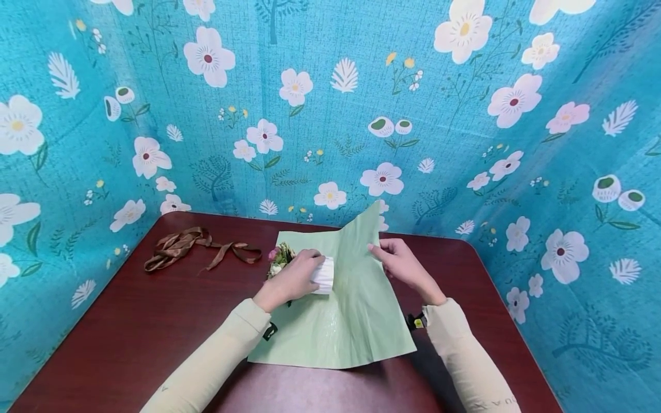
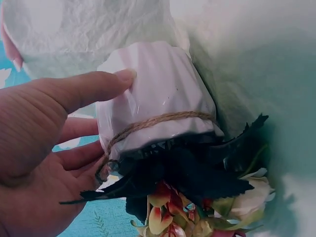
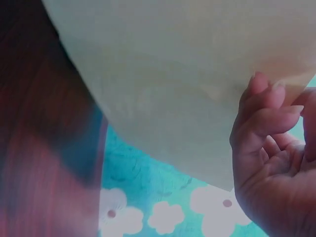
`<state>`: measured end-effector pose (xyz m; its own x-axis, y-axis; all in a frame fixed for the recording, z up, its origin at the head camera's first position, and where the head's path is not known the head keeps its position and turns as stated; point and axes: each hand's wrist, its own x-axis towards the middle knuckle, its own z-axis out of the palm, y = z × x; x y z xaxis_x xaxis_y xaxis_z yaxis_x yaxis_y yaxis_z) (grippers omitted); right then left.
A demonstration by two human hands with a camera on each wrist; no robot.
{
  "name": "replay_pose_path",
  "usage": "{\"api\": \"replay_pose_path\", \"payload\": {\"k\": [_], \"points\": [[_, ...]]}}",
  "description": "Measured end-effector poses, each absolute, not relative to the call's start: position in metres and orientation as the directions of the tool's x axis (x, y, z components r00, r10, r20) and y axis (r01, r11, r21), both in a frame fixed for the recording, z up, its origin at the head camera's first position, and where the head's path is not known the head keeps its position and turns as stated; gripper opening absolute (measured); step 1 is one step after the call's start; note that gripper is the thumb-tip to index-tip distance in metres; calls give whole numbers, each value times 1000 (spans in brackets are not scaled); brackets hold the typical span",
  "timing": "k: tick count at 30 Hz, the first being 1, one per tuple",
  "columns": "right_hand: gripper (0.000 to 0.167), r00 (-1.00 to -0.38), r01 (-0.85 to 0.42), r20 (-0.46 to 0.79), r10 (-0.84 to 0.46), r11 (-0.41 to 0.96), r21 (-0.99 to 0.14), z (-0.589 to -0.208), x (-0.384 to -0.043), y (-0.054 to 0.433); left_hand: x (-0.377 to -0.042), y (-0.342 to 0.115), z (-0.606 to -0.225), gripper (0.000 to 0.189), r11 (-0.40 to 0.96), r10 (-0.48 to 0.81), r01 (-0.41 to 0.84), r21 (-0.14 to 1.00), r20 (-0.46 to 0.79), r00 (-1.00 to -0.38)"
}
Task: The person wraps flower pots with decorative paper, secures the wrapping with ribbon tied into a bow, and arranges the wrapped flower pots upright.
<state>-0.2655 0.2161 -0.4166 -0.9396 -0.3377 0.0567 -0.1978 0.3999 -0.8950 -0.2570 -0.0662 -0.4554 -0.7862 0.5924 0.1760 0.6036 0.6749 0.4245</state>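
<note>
A white fluted flower pot [image 2: 158, 89] with twine round its rim lies on its side on a sheet of pale green wrapping paper [image 1: 310, 338]. Artificial flowers [image 1: 277, 261] and dark leaves [image 2: 192, 168] stick out of it toward the left. My left hand [image 1: 295, 279] grips the pot, the thumb laid along its side and the fingers round the other. With my right hand [image 1: 404, 263] I pinch the right edge of the paper between thumb and fingers. That side of the sheet is lifted off the table and stands up beside the pot's base.
A crumpled brown ribbon [image 1: 181, 246] lies at the back left of the dark red table [image 1: 103, 332]. Behind and at both sides hangs a blue flowered cloth [image 1: 320, 115]. The paper's near edge lies toward the front of the table.
</note>
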Motion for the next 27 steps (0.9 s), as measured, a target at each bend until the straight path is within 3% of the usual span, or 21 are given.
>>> {"api": "replay_pose_path", "payload": {"k": [8, 11, 14, 19, 27], "points": [[35, -926, -235, 78, -370, 401, -885, -411, -270, 186, -261, -74, -462, 58, 600, 590, 629, 495, 258, -765], [34, -919, -241, 74, -388, 402, -883, -408, -272, 176, -261, -77, -460, 45, 501, 539, 627, 596, 352, -765], [32, -912, -253, 75, -403, 410, -876, -406, -273, 166, -262, -79, -455, 34, 380, 444, 559, 737, 385, -809], [31, -893, -295, 94, -440, 415, -860, -408, -274, 147, -263, -82, -443, 44, 182, 292, 334, 925, 274, -917], [30, -829, -413, 160, -535, 395, -820, -418, -275, 113, -269, -88, -435, 61, 151, 227, 188, 970, 151, -962]]}}
